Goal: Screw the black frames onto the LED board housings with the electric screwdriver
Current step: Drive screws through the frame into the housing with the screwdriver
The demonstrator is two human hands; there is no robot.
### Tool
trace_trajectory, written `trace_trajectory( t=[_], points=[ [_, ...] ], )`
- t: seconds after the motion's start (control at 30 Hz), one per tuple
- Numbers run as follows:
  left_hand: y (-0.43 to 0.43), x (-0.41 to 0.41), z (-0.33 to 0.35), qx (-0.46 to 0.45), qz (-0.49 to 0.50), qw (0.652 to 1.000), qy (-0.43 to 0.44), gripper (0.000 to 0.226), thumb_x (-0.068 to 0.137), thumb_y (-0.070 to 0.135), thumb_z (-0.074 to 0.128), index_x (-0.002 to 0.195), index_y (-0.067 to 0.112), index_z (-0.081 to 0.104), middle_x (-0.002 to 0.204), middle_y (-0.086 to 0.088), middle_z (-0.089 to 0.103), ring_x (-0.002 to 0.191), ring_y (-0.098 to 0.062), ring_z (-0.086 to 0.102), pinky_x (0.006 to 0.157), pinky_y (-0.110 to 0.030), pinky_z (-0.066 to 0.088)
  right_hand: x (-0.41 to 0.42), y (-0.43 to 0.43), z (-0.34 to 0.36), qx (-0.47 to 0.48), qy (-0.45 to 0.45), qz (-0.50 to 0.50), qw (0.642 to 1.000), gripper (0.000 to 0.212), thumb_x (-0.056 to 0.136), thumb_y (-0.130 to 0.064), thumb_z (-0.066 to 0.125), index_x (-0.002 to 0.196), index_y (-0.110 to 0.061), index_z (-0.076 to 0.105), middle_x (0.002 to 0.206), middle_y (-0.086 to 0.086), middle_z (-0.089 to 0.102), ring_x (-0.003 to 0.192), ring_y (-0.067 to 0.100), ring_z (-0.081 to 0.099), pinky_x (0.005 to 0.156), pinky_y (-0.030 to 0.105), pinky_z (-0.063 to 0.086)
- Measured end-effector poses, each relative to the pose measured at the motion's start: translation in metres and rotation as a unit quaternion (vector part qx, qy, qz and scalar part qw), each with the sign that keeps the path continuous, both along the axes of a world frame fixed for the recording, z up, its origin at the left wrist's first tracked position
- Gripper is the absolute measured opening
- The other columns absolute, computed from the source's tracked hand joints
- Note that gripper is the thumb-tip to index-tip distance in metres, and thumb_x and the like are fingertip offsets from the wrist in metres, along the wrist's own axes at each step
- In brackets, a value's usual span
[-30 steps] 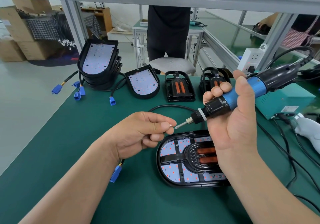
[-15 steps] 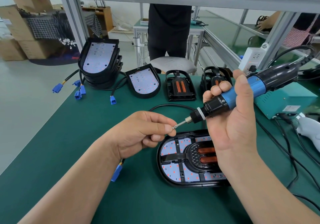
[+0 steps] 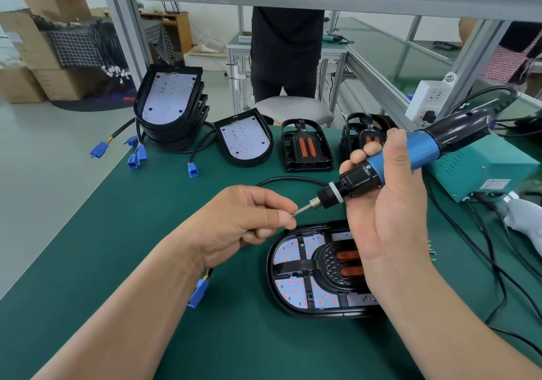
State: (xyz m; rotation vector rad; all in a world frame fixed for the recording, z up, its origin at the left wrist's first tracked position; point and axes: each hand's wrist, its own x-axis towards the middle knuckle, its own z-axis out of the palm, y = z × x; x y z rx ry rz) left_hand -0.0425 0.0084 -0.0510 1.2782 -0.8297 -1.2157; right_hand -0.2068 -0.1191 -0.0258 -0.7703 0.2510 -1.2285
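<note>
1. The left hand [image 3: 234, 227] pinches a small screw [image 3: 291, 215] between thumb and forefinger and holds it against the bit tip of the electric screwdriver [image 3: 410, 156].
2. The right hand [image 3: 390, 212] grips the screwdriver's blue-and-black barrel with its fingers curled round it. The tool is tilted, and its bit points down and left.
3. Under both hands, toward the near edge of the green surface [image 3: 117, 233], lies an LED board housing [image 3: 272, 285]. A black frame [image 3: 305, 265] is seated on it, and the right wrist covers its right part.
4. Along the far edge stand a stack of housings [image 3: 170, 106], a single housing [image 3: 245, 140] and spare frames [image 3: 306, 147].
5. A teal box [image 3: 481, 168] sits at the right edge.
</note>
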Motion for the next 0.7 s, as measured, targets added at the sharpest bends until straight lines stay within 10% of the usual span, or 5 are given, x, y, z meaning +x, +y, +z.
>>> trace_trajectory(
  t=[0.47,0.7],
  points=[
    [-0.002,0.003,-0.004,-0.01,-0.02,0.999,0.037,0.033,0.088,0.023,0.078,0.111,0.0,0.074,0.09,-0.014,0.072,0.058,-0.007,0.045,0.045,-0.014,0.034,0.001,-0.009,-0.006,0.099,-0.022,-0.014,0.995,0.037,0.101,-0.036,0.07,0.126,-0.015,0.052,0.089,0.001,0.061,0.078,0.017,0.061,0.083,0.033,0.053],
    [-0.001,0.008,-0.007,0.072,-0.013,0.991,-0.11,0.025,0.093,0.026,0.079,0.102,0.002,0.078,0.075,-0.005,0.055,0.056,-0.009,0.036,0.046,-0.017,0.028,-0.005,-0.011,0.002,0.099,-0.029,-0.007,0.995,0.023,0.103,-0.031,0.069,0.112,-0.014,0.056,0.087,0.001,0.059,0.075,0.016,0.06,0.079,0.033,0.053]
  ],
)
